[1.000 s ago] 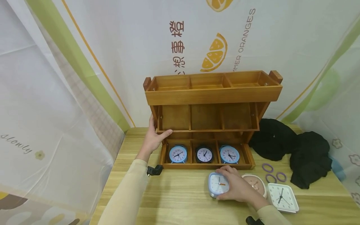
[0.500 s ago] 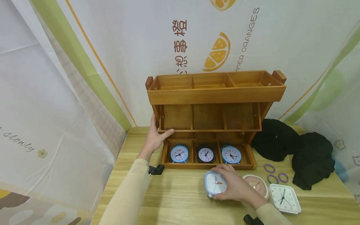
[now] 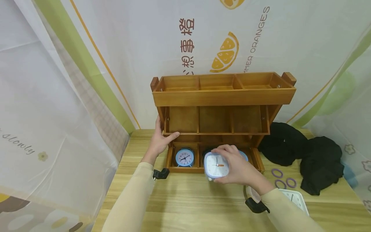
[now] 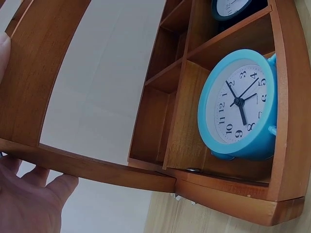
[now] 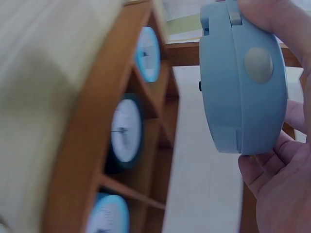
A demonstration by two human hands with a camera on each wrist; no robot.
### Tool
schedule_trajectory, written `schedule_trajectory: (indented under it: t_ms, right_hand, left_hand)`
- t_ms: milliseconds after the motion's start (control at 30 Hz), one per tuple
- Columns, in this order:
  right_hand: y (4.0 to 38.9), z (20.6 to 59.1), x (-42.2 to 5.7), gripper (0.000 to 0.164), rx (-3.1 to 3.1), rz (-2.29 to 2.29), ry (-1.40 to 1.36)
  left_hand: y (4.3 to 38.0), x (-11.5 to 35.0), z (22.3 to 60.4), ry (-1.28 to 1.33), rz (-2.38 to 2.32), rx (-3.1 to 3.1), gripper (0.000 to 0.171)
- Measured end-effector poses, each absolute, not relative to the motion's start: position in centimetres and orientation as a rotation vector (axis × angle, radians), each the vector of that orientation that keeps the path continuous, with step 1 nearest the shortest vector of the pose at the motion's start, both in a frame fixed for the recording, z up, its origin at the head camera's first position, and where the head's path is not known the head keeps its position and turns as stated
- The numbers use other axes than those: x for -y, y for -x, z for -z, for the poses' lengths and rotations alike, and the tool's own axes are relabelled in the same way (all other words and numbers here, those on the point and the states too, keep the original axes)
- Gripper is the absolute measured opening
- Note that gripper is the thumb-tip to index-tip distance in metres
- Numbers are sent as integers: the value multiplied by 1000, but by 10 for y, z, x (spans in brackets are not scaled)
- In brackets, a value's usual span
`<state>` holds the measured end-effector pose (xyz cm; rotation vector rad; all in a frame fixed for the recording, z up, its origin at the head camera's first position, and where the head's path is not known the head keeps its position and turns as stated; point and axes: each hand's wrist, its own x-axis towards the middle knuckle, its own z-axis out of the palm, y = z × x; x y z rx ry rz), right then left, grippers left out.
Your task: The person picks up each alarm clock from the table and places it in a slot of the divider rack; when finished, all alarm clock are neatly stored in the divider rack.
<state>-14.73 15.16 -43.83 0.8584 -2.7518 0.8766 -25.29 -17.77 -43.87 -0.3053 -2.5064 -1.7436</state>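
Observation:
A three-tier wooden organizer [image 3: 224,98] stands at the back of the table. My left hand [image 3: 158,144] holds its left side, thumb at the front edge of the middle tray and fingers behind the side panel. My right hand [image 3: 239,167] grips a pale blue, rounded-square alarm clock [image 3: 216,166] between thumb and fingers, raised in front of the bottom tray. In that tray, a round light-blue clock [image 4: 238,104] sits in the left compartment, a black-rimmed clock [image 5: 127,128] in the middle and another light-blue clock [image 5: 148,54] in the right one. The held clock hides much of the black one in the head view.
At the right lie black fabric items [image 3: 320,164] and several purple rings [image 3: 277,173]. A white square clock [image 3: 297,198] and a pinkish clock [image 3: 253,195] are partly hidden by the right arm. A printed curtain [image 3: 139,48] hangs behind.
My right hand has lifted the pale blue clock from the table and carried it left and up toward the bottom tray. The left hand has kept its hold on the organizer.

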Motion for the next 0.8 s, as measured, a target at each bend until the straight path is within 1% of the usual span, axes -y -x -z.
schedule_trajectory:
  t_ms: [233,400,667,800]
  right_hand:
    - [164,407,-144,93,2684,-885,-909]
    - [177,396,-134,94,2654,-907,-906]
    - [197,384,-116,95,2594,-898,-889]
    - [211,374,-107,96,2563,-842,-888]
  left_hand:
    - [254,176,440,324,1763,2495,115]
    - [254,175,437,318,1779,2496,115]
    - [231,170,403,313,1791,2508,110]
    - [227,169,399,328,1796,2503,109]
